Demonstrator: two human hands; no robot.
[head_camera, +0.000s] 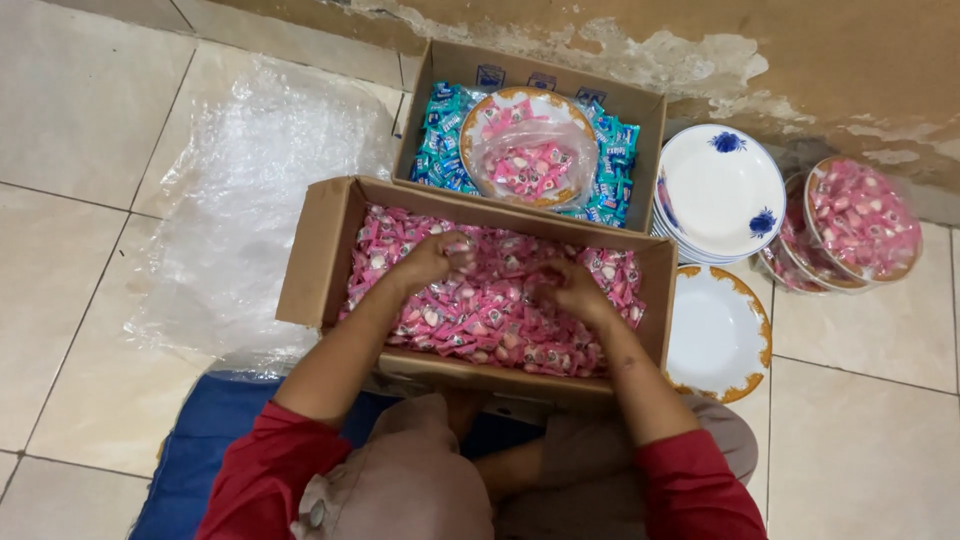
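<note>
Tiled floor by a peeling wall, 2 candy boxes.
Left hand (436, 257) and right hand (572, 290) both curl fingers around pink candies (470, 320) inside the near cardboard box (330, 250).

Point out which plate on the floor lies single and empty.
The gold-rimmed white plate right of the near box; the blue-flowered ones are stacked, the rest hold pink sweets.

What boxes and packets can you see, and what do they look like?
Near cardboard box: brown, open, full of small pink sweet wrappers; both hands inside.
Far cardboard box: by the wall, brown, holding teal wrappers.
Clear bag: pink sweets, on a plate.
Wrapped plates: right, pink sweets.
</note>
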